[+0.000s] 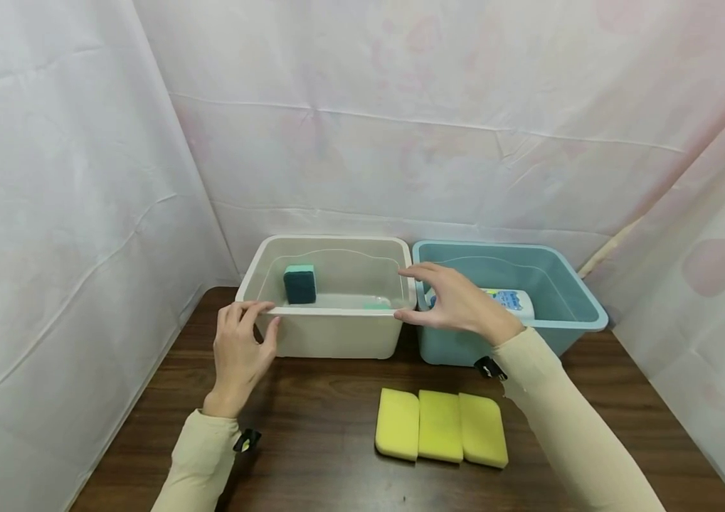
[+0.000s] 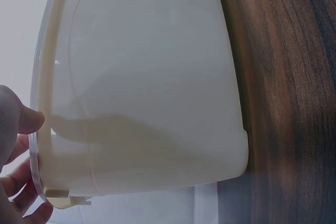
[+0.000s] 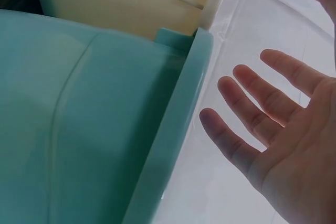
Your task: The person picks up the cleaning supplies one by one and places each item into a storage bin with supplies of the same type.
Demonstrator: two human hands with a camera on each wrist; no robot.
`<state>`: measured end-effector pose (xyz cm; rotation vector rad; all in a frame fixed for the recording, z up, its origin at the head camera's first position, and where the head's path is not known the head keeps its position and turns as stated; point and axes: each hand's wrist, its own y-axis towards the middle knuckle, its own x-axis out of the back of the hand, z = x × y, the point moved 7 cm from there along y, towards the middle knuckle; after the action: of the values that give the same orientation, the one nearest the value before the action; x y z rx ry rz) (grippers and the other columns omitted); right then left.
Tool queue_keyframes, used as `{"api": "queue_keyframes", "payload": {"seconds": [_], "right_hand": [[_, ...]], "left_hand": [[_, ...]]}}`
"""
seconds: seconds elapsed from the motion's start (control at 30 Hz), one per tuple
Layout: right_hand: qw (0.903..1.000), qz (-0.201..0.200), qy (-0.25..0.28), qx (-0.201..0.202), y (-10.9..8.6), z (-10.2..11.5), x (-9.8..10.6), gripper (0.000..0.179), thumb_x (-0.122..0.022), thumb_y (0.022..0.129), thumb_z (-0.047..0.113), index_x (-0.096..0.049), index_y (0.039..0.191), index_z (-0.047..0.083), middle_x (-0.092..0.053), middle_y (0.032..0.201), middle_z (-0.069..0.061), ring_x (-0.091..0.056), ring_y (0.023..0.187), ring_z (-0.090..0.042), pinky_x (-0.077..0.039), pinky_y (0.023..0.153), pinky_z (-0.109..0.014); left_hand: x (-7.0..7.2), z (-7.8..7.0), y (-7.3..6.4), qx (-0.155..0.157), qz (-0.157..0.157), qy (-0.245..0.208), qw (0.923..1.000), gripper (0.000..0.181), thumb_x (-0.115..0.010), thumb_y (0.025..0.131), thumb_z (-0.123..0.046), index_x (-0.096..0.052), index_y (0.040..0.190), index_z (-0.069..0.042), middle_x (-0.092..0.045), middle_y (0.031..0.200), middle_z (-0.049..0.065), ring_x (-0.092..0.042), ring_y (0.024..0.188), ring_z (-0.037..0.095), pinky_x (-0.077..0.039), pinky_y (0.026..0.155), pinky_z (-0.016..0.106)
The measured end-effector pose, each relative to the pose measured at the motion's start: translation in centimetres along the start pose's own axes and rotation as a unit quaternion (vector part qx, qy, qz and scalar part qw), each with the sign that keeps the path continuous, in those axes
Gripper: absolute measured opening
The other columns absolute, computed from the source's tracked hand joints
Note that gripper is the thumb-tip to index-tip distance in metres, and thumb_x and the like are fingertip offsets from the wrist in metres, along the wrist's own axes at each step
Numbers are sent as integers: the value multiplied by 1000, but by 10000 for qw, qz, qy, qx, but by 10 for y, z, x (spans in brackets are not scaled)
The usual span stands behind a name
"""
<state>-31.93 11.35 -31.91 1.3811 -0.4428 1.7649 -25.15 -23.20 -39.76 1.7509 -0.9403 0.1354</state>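
Note:
My left hand (image 1: 240, 355) is at the front left corner of the cream bin (image 1: 336, 338), its fingers over the rim and the thumb (image 2: 32, 121) against the outer front side. Fingers and thumb hold the rim between them. My right hand (image 1: 458, 302) hovers with spread fingers where the cream bin meets the blue bin (image 1: 573, 284). In the right wrist view its fingers (image 3: 252, 109) are straight and hold nothing. Inside the cream bin a dark green sponge (image 1: 300, 286) stands upright at the left; a pale green piece (image 1: 376, 306) shows low at the right.
A white bottle (image 1: 519, 302) with a blue label lies in the blue bin, partly hidden by my right hand. Three yellow sponges (image 1: 441, 427) lie side by side on the dark wooden table (image 1: 311, 441). White patterned curtains (image 1: 362, 163) hang behind and at both sides.

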Motion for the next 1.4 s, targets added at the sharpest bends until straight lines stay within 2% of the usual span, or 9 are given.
{"api": "queue_keyframes", "payload": {"seconds": [0.27,0.57,0.77,0.93,1.2,1.4], "right_hand": [[9999,-62,47,-64,-15,-5,-3,83,-75,90,66,-54,157,22,-56,158,-9,-55,145,-33,-48,115,-60],[9998,-33,86,-184,-35,-7,-9,84,-75,90,66,-55,157,19,-54,160,-13,-53,147,-38,-47,114,-64],[9997,-147,208,-47,-53,-3,-12,80,-80,89,60,-58,154,19,-58,156,-8,-55,145,-33,-48,115,-59],[9996,-214,159,40,-67,2,-16,77,-78,90,62,-59,153,22,-57,157,-5,-53,146,-31,-46,117,-59],[9978,-598,-18,296,-89,8,-15,68,-83,91,51,-64,148,18,-61,151,-6,-59,140,-30,-51,111,-55],[9965,-664,-137,492,-108,10,-19,63,-85,90,48,-66,144,22,-65,147,0,-62,136,-23,-56,107,-49]], "left_hand": [[0,0,0,11,6,4,10000,25,-84,91,-15,-77,113,-7,-66,117,20,-56,116,45,-53,89,62],[0,1,0,-12,-34,-40,10000,25,-84,90,-13,-77,113,-6,-66,116,19,-56,116,45,-51,92,62],[0,0,0,-41,-43,-69,10000,24,-84,91,-13,-77,113,-7,-66,116,19,-56,115,44,-52,91,62],[0,1,0,-29,-56,-73,10000,25,-84,90,-13,-77,113,-7,-66,117,20,-56,116,45,-52,91,62],[1,1,0,-73,-95,-89,9999,24,-84,90,-12,-77,113,-6,-67,116,19,-56,115,45,-52,91,62],[1,0,0,-80,-82,-96,9999,25,-84,90,-12,-77,113,-6,-66,116,20,-56,114,45,-51,91,62]]}}
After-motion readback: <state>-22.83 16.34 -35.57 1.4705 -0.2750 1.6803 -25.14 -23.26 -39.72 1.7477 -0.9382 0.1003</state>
